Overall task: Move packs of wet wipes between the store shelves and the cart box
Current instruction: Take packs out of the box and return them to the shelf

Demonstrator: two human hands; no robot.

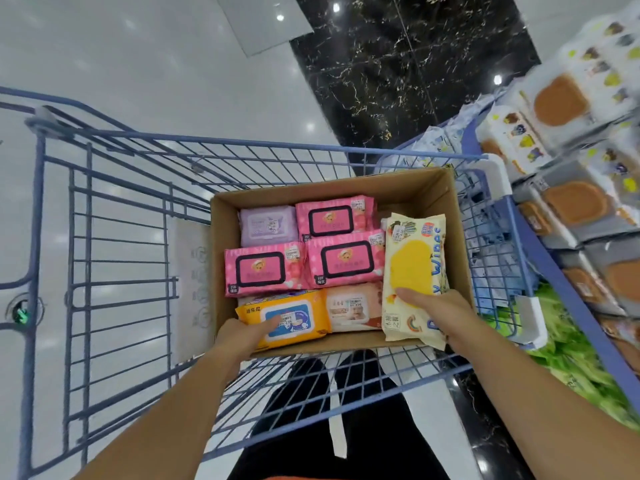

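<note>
In the head view, our right hand [429,308] grasps the yellow pack [412,268] over the right side of the cardboard box [408,190] in the cart [41,202]. Our left hand [239,337] pinches the orange pack [311,318] lying at the box's near edge.

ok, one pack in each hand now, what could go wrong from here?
1. The right hand holds the yellow pack by its near end only; the soft pack could sag or slip.
2. The left hand grips the orange pack at one corner, close beside the peach pack; lifting may drag that one along.
</note>
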